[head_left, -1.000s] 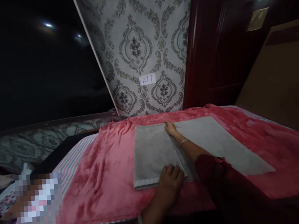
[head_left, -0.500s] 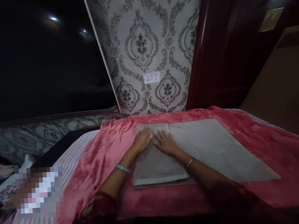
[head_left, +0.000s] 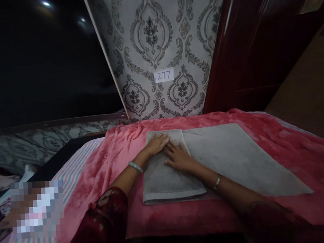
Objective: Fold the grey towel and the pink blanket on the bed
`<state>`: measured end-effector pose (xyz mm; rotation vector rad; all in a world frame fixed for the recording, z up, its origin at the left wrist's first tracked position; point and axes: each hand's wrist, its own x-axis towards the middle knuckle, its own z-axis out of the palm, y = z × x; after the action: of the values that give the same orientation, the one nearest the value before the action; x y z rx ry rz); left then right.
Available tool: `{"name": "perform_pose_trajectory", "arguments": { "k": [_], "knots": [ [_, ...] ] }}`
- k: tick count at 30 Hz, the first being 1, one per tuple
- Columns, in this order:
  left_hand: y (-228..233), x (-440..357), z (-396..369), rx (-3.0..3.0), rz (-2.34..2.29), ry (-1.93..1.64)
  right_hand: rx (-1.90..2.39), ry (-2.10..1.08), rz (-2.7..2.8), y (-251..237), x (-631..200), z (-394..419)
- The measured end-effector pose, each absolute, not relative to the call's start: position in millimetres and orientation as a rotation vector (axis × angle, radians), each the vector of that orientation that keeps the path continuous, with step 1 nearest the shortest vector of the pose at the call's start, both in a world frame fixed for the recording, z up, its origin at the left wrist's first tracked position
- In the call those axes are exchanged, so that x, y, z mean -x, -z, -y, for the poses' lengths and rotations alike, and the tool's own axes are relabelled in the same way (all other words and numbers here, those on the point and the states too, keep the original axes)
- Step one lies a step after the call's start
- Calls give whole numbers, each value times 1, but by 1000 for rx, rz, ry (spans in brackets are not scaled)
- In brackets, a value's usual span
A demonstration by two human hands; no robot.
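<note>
A grey towel [head_left: 234, 157] lies flat on a pink fleece blanket [head_left: 110, 167], its left end folded over into a double layer [head_left: 167, 179]. My left hand [head_left: 157, 143] rests palm down on the far part of that folded layer, fingers spread. Beside it, slightly nearer, my right hand [head_left: 178, 157] also presses flat on the fold, close to the fold's right edge. Neither hand grips anything. Both wrists carry bangles and both arms wear dark red sleeves.
The blanket covers a bed with a striped sheet [head_left: 72, 169] showing at the left. Patterned wallpaper [head_left: 157, 38] with a small label reading 277 [head_left: 164, 75] stands behind. A dark wooden door [head_left: 256, 47] is at the right. A blurred patch [head_left: 37, 209] sits at lower left.
My left hand moved from the towel's near edge up to the far part of the fold, beside my right hand. My right hand slid slightly nearer. The view tilted down a little.
</note>
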<state>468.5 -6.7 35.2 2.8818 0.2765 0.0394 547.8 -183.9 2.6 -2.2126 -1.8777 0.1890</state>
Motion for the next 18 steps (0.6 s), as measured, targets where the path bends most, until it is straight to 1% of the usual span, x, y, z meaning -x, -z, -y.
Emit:
{"name": "perform_pose_trajectory", "arguments": {
  "k": [3, 9, 18],
  "knots": [
    [-30, -491, 2, -2914, -197, 48, 2021, -211, 2044, 4, -536, 198],
    [-3, -503, -8, -2936, -160, 0, 1941, -281, 2089, 9, -534, 212],
    [1, -501, -11, -2947, -145, -21, 1560, -701, 2214, -8, -511, 273]
  ]
}}
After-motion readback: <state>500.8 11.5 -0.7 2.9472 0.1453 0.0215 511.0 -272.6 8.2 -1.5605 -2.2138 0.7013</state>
